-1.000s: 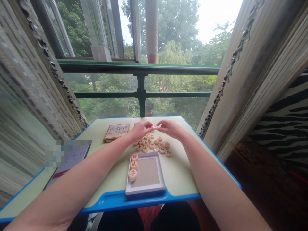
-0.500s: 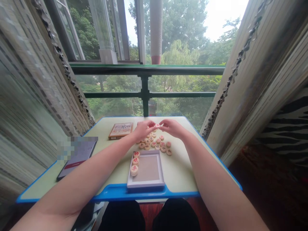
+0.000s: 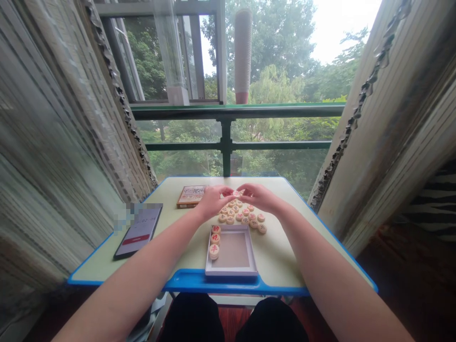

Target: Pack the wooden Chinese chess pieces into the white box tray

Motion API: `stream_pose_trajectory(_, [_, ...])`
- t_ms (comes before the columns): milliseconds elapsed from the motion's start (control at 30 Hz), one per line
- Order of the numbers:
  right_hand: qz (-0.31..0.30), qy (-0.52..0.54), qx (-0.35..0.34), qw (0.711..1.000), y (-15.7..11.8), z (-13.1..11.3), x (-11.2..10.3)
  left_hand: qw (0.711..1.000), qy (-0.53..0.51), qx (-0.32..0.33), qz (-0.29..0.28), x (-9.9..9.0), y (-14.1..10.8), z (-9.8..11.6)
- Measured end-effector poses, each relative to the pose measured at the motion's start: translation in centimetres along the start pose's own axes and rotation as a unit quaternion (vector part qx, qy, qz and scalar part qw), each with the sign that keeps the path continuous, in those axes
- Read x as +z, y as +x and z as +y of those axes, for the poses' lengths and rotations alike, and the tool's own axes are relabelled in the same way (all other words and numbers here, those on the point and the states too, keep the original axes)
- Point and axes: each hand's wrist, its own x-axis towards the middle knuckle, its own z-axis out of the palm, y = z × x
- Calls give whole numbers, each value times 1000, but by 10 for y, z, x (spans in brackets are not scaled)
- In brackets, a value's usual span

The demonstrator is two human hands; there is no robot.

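A blue-edged bench [image 3: 281, 251] is set before a window [image 3: 221, 57], flanked by patterned curtains [image 3: 370, 123] and crossed by green railing [image 3: 285, 112]; daylit trees [image 3: 278, 52] are seen outside, reddish flooring [image 3: 230, 320] below.

phone [image 3: 140, 231] on table [image 3: 276, 259], left | tray [image 3: 252, 251] front, pieces [image 3: 215, 239] inside left | loose pieces [image 3: 239, 217] behind tray

Looks like a home here: curtains [image 3: 374, 123] either side, green railing [image 3: 285, 112] at the window [image 3: 221, 57], trees [image 3: 278, 57] beyond, small blue-edged desk [image 3: 276, 251] in front!
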Motion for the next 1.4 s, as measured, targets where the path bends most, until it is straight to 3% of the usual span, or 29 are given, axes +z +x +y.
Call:
stream_pose_trajectory(567, [-51,6,-41,998,-5,-20,14,999,-14,-43,11,-17,-38,1])
stream_pose_trajectory(1200, [-78,-14,-94,992,-10,-40,39,979,-141,-129,68,-21,-84,-3])
stream_pose_trajectory(1400, [-93,-26,-83,992,-14,-44,36,985,-127,-88,73,-18,-90,-1])
